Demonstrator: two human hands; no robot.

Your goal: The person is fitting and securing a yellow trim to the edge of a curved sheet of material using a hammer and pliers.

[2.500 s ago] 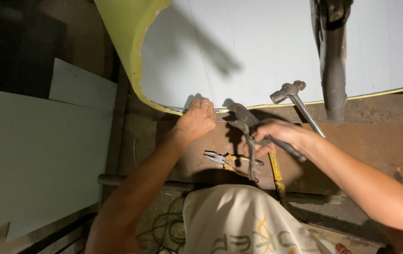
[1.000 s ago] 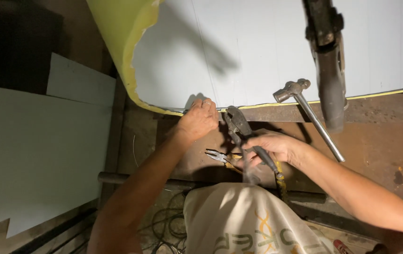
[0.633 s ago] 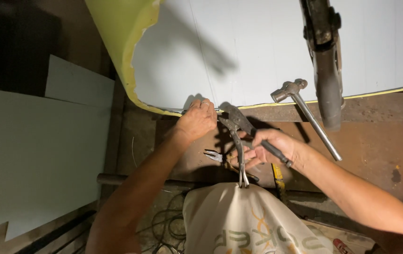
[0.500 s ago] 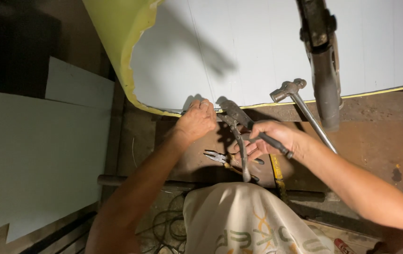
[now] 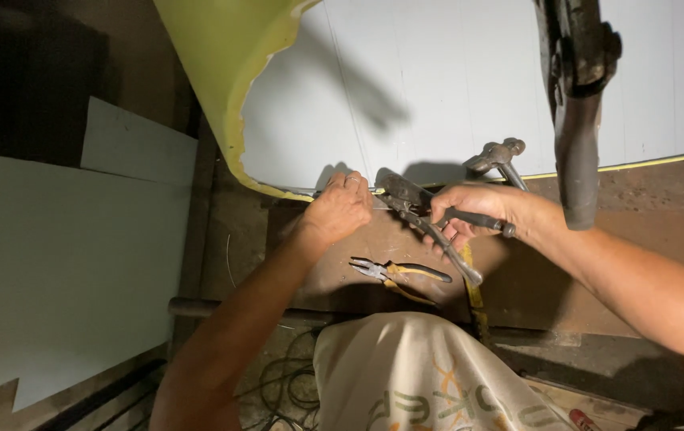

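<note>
- Spreading across the far side of the bench [image 5: 661, 239], the white sheet-metal panel [image 5: 438, 88] is the landmark; its near edge, trimmed in yellow, lies along the bench top. A ragged, curved cut line runs down the panel's left side where a yellow-green coated flap [image 5: 206, 72] peels away, so some cutting looks done. I judge the straight near edge is the part under work.
- Clamping the two long handles of the dark tin snips [image 5: 430, 219], the right hand [image 5: 478, 211] has its fingers wrapped round the upper handle while the lower handle splays toward the body. The snips' head sits at the panel's near edge.
- Pressing at that same edge just left of the snips' head, the left hand [image 5: 342, 211] has its fingers curled together; whether they pinch the sheet or only steady it, I cannot tell.
- Resting against the panel's edge right of the right hand is a hammer [image 5: 502, 156].
- Lying nearer the body than the panel, yellow-handled pliers [image 5: 394, 271] sit untouched, below the left hand.
</note>
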